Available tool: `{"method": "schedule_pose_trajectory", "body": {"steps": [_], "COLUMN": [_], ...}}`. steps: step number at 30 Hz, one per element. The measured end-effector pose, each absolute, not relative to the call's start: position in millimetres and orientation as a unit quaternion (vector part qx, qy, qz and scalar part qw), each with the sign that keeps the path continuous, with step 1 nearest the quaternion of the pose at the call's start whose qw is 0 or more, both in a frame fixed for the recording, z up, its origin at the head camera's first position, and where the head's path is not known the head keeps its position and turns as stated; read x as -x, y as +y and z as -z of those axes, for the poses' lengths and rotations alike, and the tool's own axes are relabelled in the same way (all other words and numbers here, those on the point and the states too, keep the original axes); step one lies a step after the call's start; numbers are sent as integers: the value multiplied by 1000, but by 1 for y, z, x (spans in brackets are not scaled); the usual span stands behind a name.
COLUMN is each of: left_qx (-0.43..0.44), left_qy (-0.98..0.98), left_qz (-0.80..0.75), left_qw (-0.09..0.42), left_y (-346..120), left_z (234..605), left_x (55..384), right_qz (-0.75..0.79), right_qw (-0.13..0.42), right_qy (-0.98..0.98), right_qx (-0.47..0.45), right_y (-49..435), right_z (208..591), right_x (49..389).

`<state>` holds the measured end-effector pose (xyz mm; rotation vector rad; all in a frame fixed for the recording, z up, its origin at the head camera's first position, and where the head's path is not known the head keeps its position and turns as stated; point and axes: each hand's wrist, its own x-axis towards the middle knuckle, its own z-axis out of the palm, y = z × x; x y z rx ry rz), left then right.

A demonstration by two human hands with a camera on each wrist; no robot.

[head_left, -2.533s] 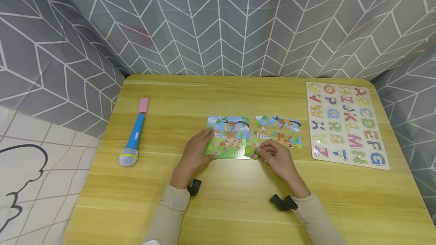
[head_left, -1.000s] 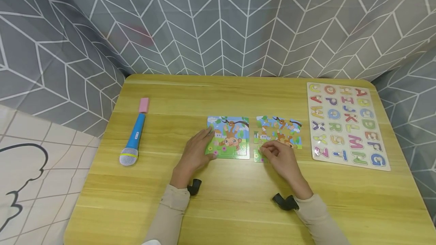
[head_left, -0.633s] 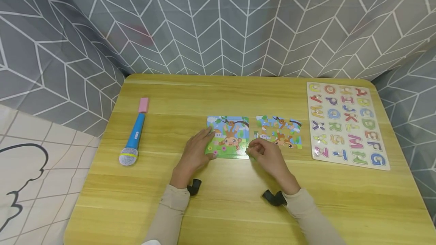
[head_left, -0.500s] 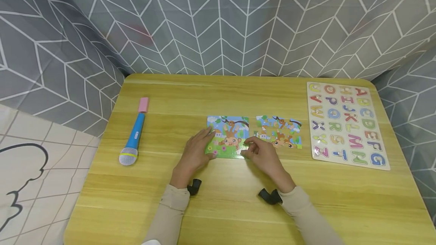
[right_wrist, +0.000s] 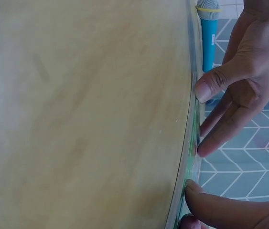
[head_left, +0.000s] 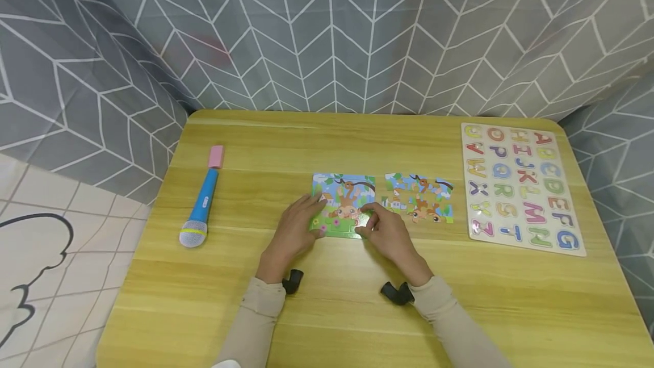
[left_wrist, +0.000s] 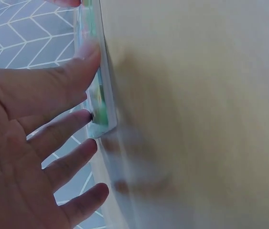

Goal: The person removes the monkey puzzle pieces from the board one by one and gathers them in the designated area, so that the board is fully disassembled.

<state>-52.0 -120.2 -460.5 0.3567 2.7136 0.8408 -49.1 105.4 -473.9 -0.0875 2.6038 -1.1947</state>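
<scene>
A square jigsaw puzzle board (head_left: pixel 339 235) with a monkey picture lies mid-table. My left hand (head_left: pixel 294 226) rests at its lower-left corner; in the left wrist view the thumb (left_wrist: pixel 89 52) touches the board's edge and the other fingers are spread, nearly straight. At the lower-right corner my right hand (head_left: pixel 390 231) has thumb and index finger bent toward each other over the board, around a puzzle piece mostly hidden by the fingers and glare. In the right wrist view the right thumb (right_wrist: pixel 196 191) is right at the board's edge. More loose monkey puzzle pieces (head_left: pixel 424 209) lie just right of the board.
A white alphabet board (head_left: pixel 522 186) with coloured letters lies at the right. On the left are a blue toy microphone (head_left: pixel 200 209) and a pink block (head_left: pixel 216 157). Behind the wooden table (head_left: pixel 286 141) hangs a grey patterned curtain (head_left: pixel 327 33).
My right hand set a green flowered piece down among the loose pieces, then moved left to the board's lower-right corner; that piece no longer shows there. My left hand has stayed put.
</scene>
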Motion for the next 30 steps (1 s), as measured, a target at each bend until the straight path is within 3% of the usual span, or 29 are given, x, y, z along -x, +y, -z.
{"method": "schedule_pose_trajectory", "body": {"steps": [8,16,30], "left_qx": [-142,-143,-152], "left_qy": [942,932,934], "left_qz": [-280,-302,-298], "left_qw": [118,138,129], "left_y": [-116,-110,-103], "left_z": [460,461,466], "left_x": [54,54,55], "right_qz": [407,403,377], "right_qw": [146,152,153], "right_qy": [901,902,913], "right_qx": [31,32,41], "right_y": [106,106,106], "right_z": [474,474,473], "right_x": [50,52,56]}}
